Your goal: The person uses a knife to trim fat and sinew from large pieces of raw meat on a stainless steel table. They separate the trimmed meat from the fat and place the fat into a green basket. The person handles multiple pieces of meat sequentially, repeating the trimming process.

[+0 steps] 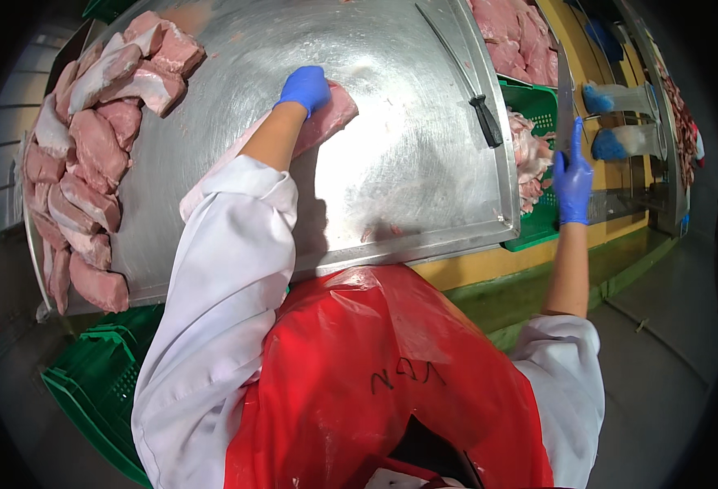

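Note:
My left hand [304, 88], in a blue glove, is closed on the far end of a long piece of raw pink meat [333, 121]. That piece lies on the steel tray [391, 179] and runs back under my left forearm, which hides its middle. Off the tray's right side, my right hand [573, 181], also gloved in blue, grips a knife [565, 94] with its long blade pointing away from me. The hand covers the handle, and the index finger stretches along the blade. Blade and meat are well apart.
Raw meat pieces [98, 151] are heaped along the tray's left side. A sharpening steel with a black handle [485, 121] lies near its right edge. Beyond that edge, a green crate [538, 236] holds trimmings [530, 159]. Another green crate [90, 391] stands low at left.

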The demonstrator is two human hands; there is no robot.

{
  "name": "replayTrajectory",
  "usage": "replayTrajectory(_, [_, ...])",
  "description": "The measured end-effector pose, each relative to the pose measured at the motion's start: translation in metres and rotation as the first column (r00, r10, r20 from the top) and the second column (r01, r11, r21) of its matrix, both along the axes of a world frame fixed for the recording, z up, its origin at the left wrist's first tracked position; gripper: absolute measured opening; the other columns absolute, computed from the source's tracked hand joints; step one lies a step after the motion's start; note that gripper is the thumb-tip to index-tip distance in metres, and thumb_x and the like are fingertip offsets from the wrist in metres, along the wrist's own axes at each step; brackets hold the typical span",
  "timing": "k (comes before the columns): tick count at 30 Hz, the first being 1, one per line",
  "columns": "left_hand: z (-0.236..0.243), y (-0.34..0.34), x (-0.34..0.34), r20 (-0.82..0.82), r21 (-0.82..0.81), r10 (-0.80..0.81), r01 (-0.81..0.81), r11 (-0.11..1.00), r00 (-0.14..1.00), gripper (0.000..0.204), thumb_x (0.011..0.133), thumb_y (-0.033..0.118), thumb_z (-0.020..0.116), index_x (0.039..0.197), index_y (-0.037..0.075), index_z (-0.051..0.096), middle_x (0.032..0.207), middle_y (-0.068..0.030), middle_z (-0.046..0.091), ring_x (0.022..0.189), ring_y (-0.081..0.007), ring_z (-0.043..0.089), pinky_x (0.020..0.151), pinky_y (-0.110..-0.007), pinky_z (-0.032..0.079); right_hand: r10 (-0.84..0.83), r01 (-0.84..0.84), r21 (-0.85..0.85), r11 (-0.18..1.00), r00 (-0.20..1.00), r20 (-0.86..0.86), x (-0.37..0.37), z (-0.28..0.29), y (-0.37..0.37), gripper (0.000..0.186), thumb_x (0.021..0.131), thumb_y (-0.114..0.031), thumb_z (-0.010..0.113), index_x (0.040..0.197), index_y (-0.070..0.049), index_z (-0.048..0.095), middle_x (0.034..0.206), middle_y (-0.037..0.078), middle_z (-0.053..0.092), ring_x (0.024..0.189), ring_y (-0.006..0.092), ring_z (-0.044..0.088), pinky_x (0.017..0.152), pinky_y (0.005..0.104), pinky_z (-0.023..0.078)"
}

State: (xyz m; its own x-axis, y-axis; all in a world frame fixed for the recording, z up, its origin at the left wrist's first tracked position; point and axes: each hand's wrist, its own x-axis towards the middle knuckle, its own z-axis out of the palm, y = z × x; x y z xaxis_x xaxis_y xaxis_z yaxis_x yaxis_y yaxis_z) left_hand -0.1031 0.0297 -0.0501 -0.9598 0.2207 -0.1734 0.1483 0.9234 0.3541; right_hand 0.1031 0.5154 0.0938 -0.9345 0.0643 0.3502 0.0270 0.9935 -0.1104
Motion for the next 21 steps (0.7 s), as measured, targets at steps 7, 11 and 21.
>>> replayTrajectory(7, [0.003,-0.024,0.046,0.078,0.398,0.104,-0.126,0.909,0.992,0.016,0.084,0.017,0.065,0.085,0.001,0.07,0.076,-0.0156,0.07,0.069,-0.0224,0.066,0.069,-0.035,0.052,0.287,0.138,-0.96,0.242,0.935,0.206,-0.024,-0.085,-0.234,0.079,0.097,-0.008,0.058,0.162,-0.031,0.021,0.111,0.009,0.06,0.07,0.0115,0.066,0.059,0.0271,0.057])
replayTrajectory(11, [0.006,-0.028,0.056,0.034,0.456,0.097,-0.102,0.884,0.995,0.015,0.084,0.016,0.066,0.085,0.001,0.07,0.076,-0.0152,0.07,0.067,-0.0231,0.066,0.069,-0.036,0.053,0.391,0.13,-0.934,0.332,0.882,0.262,-0.082,-0.12,-0.305,0.08,0.095,-0.015,0.057,0.162,-0.033,0.017,0.094,0.015,0.072,0.062,0.0163,0.067,0.059,0.0318,0.061])
replayTrajectory(21, [0.007,-0.021,0.06,0.013,0.45,0.061,-0.06,0.891,0.998,0.014,0.088,0.011,0.064,0.079,0.0,0.066,0.082,-0.0145,0.073,0.073,-0.0215,0.068,0.07,-0.035,0.053,0.614,0.236,-0.911,0.337,0.679,0.403,-0.002,-0.109,-0.293,0.074,0.097,-0.013,0.051,0.162,-0.029,0.019,0.075,0.01,0.067,0.06,0.0163,0.065,0.062,0.0317,0.057])
